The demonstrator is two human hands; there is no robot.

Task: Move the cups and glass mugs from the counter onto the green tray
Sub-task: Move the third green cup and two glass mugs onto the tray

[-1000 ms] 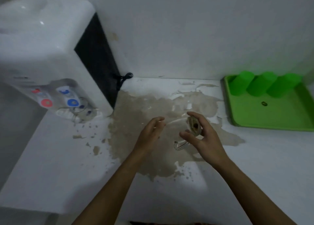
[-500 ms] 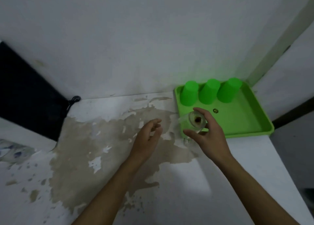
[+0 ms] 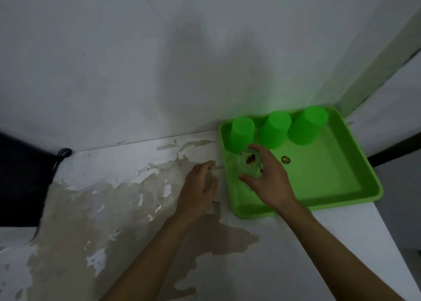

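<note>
My right hand (image 3: 268,182) grips a clear glass mug (image 3: 248,164), bottom up, over the left part of the green tray (image 3: 330,187). A brown sticker shows on the mug's base. Three green cups stand upside down in a row along the tray's far edge: the left cup (image 3: 242,134), the middle cup (image 3: 274,129) and the right cup (image 3: 307,125). My left hand (image 3: 198,191) hovers over the counter just left of the tray, fingers loosely curled, holding nothing.
The white counter (image 3: 114,164) has a large patch of peeled, brown surface. A black cable (image 3: 61,155) and a dark appliance side lie at the far left. A wall runs behind. The counter's right edge drops off beside the tray.
My right hand has carried the glass mug rightward from above the counter to above the tray. My left hand followed toward the tray's left rim. The view has swung right.
</note>
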